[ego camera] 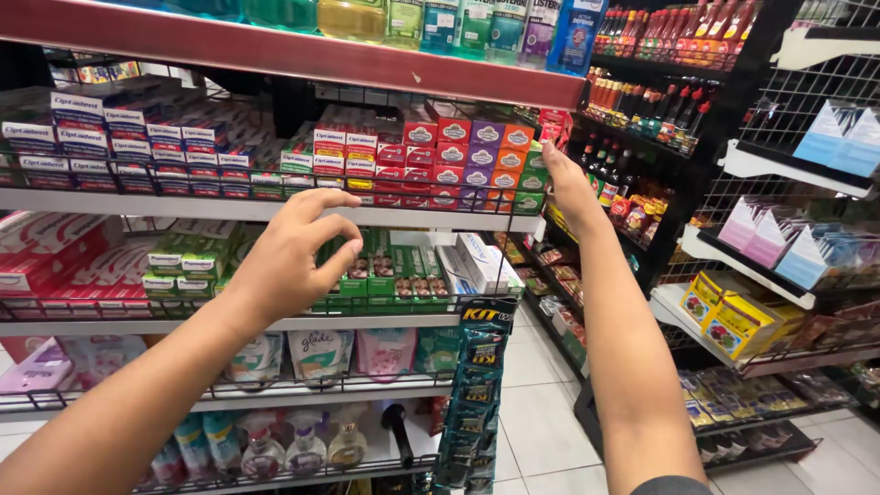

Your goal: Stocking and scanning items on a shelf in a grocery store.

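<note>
Left hand point(291, 246): raised before the shelving, fingers curled and spread wide, thumb apart from them, holding nothing; it hovers in front of the green boxes point(385, 275) on the second wire-fronted shelf point(275, 323), not touching them.

Right hand point(566, 183): stretched to the right end of the upper shelf point(229, 209), at its front corner beside the stacked small boxes in red, purple, orange and green point(477, 158). Fingers reach behind the shelf end and are partly hidden; cannot tell whether they grip anything.

Upper shelf, left half: rows of white-and-blue toothpaste cartons point(110, 137).
Second shelf, left end: red toothpaste cartons point(64, 266); right end: white cartons lying tilted point(477, 261).
Top red shelf edge point(321, 57): bottles of coloured mouthwash point(440, 23) standing above it.
Third shelf: soft refill pouches point(321, 353).
Bottom shelf: clear spray bottles point(307, 449).
Hanging strip of dark sachets point(477, 385): at the right front corner of the shelving.
Side rack, right: dark sauce bottles point(660, 37), yellow packs point(733, 316).
</note>
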